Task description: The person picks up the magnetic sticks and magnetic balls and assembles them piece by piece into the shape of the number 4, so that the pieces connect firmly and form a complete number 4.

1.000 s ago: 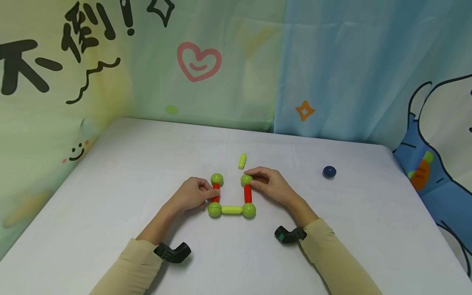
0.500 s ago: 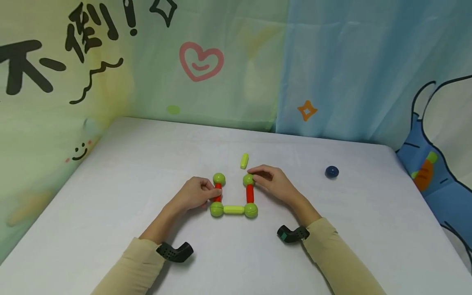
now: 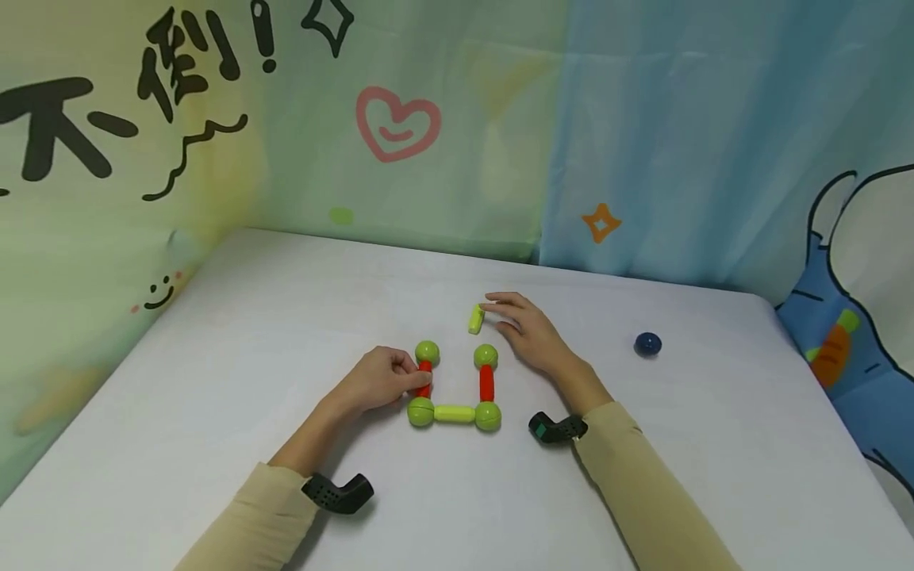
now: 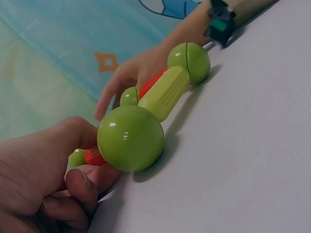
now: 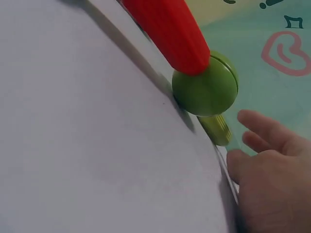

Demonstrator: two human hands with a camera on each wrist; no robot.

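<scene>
A U-shaped frame of green balls and rods lies on the table, its open side facing away from me. My left hand (image 3: 377,379) pinches its left red rod (image 3: 424,368) between thumb and fingers. The right red rod (image 3: 487,383) joins a near green ball (image 3: 488,416) to a far one (image 3: 485,356). A yellow-green rod (image 3: 455,414) links the two near balls. Beyond the frame lies a loose yellow-green rod (image 3: 475,319). My right hand (image 3: 530,331) is beside it with fingers extended; in the right wrist view, the fingers (image 5: 265,127) hold nothing.
A dark blue ball (image 3: 647,344) rests to the right on the white table (image 3: 714,444). Printed curtains (image 3: 457,159) hang along the table's back and left edges. Black wrist cameras (image 3: 339,494) sit at both sleeves.
My right hand has let go of the far right green ball and moved away from me to the loose yellow-green rod. The left hand keeps its pinch on the red rod.
</scene>
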